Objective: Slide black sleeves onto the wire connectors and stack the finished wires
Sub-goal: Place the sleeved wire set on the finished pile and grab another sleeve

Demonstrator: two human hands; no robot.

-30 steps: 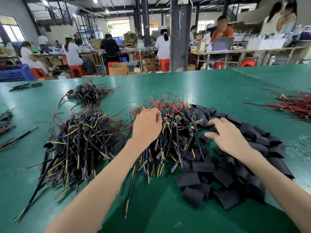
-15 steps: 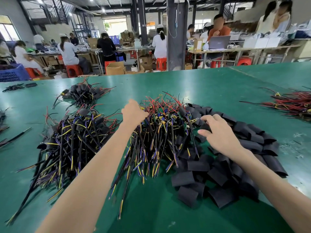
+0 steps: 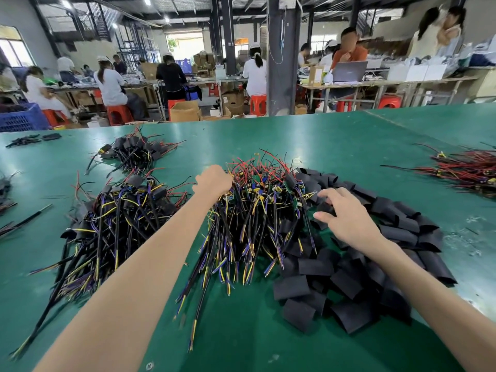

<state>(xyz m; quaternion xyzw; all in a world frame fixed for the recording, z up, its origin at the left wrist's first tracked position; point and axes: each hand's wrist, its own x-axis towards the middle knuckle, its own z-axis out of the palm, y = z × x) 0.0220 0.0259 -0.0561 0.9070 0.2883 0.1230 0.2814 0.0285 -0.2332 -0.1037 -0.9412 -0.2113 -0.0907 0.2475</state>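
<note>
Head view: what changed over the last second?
The left hand moved left and away, from the middle of the unsleeved wire pile to its far-left corner, fingers curled down into the connectors; whether it grips one is hidden. The right hand edged left over the black sleeves, thumb and forefinger now bracketing one. Both piles and the finished stack lie as before.

Left grip (image 3: 213, 181), far-left corner of middle wire pile (image 3: 255, 216): fingertips sunk in the pile, out of my sight; can't tell what they hold. Right grip (image 3: 346, 218), right of pile over black sleeves (image 3: 397, 224): pinch or mere touch, can't tell. Red wire bundle (image 3: 467, 170), far right of pile: cut by frame edge. Dark cables (image 3: 26, 219), far left of pile: likewise cut.
</note>
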